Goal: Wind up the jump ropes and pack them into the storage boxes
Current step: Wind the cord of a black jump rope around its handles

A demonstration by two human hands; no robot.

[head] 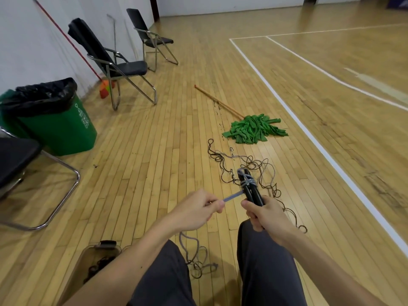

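With the right grip (267,215) clenched round the handles (249,192) and the left grip (196,208) pinching the rope (233,197) taut, each turn likely needed steady tension, laid snug beside the last.

Glossy wood floor (154,151); green cloth mop (254,129).

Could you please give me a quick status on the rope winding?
Right hand grips black handles. Left hand pinches grey rope, pulled taut. Dark ropes tangled on floor beyond.
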